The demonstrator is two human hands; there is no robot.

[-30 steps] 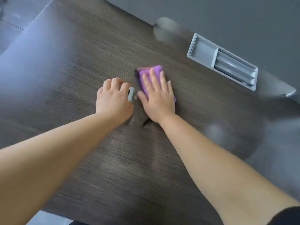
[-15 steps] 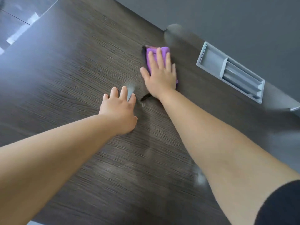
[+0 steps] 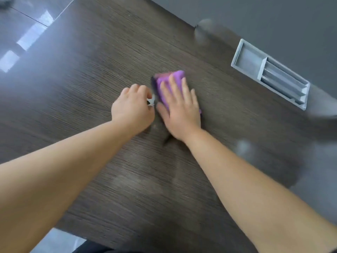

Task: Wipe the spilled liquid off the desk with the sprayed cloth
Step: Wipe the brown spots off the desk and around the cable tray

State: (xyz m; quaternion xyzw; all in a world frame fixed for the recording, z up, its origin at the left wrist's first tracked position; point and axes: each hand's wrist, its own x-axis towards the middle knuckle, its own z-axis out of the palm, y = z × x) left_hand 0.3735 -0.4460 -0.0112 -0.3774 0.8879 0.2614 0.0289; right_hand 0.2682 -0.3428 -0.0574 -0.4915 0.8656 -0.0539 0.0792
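Since half a second before, the right hand [image 3: 179,110] and the purple folded cloth [image 3: 170,80] under it had come back from the far edge of the dark wood-grain tabletop [image 3: 91,73] toward its middle. The left hand [image 3: 132,109] had gone from stretched fingers to curled ones. The right hand lay flat on the cloth, fingers straight and slightly spread, pressing it to the tabletop. Only the cloth's far end showed past the fingertips, and it was blurred. The left hand rested just beside it, knuckles up. A small pale speck [image 3: 151,102] showed by its thumb, and whether the hand held it could not be told. Near the far right edge sat a grey rectangular plastic tray [image 3: 246,59] with compartments, well apart from both hands. Beyond the left edge showed glossy grey floor tiles [image 3: 27,24].
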